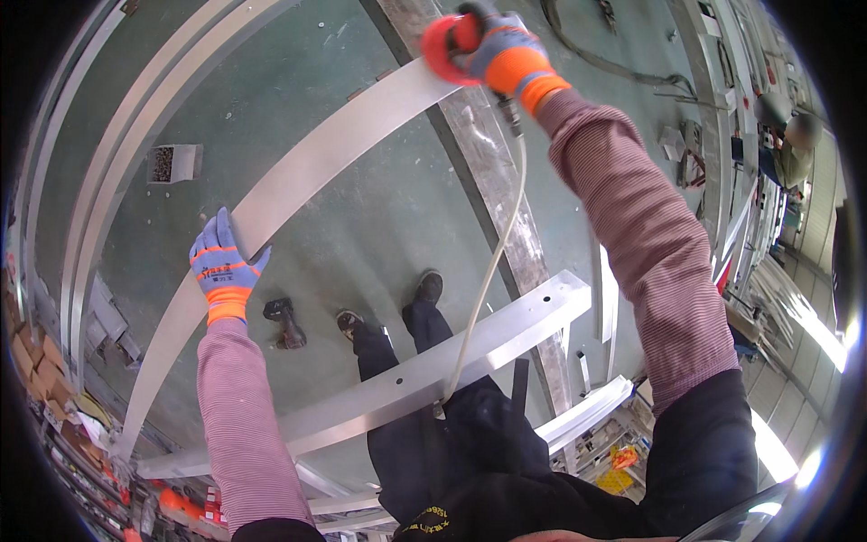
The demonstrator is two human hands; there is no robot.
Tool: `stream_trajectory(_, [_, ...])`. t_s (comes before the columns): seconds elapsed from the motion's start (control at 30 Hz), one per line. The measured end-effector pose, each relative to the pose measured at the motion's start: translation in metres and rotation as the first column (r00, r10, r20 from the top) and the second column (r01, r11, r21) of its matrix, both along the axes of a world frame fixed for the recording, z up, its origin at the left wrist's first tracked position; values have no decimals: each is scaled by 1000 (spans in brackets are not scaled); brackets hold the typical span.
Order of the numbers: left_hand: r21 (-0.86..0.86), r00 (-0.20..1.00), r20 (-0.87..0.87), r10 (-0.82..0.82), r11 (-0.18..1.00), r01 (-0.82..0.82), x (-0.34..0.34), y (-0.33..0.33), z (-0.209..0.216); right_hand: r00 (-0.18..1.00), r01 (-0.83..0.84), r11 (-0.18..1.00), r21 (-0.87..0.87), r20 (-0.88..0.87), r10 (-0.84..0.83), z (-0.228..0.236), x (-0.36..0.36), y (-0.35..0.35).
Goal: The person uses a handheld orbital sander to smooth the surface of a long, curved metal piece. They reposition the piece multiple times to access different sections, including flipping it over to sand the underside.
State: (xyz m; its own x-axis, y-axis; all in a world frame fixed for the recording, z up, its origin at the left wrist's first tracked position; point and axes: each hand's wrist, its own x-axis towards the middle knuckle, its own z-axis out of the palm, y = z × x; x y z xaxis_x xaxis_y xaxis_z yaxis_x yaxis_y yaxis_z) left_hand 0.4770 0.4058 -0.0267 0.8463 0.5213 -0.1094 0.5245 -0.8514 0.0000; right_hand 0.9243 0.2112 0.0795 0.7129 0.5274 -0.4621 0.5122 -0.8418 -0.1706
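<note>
A long pale metal bar [339, 140] runs from the lower left to the upper middle and looks curved in this lens. My left hand [224, 257], in a grey and orange glove, lies on the bar with fingers stretched out and thumb spread at its edge. At the bar's upper end, my right hand [511, 56], gloved alike, is closed round an air sander [449, 48] with a red round head. The head overlaps the bar's end, and its underside is hidden. A pale air hose [495, 257] trails from the sander down toward my body.
A second metal bar [488, 339] with holes crosses in front of my legs. A dark steel beam [501, 203] supports the bars. On the floor are a cordless drill [285, 322] and a box of small fasteners [175, 164]. More long bars [113, 149] stand at left.
</note>
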Motion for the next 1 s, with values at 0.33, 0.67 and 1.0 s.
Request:
stream_trajectory(0.33, [-53,1000,-8,-1,999,0,10,-4,-5,987,46,999,-9,152,-44,-31,16,-9])
stream_trajectory(0.67, [-3,998,43,-37,999,37,9,-5,-10,948,273,959,80,148,-282,-22,61,-45])
stream_trajectory(1.0, [-30,999,50,-19,999,20,4,0,-5,920,337,942,0,213,-329,-30,80,-86])
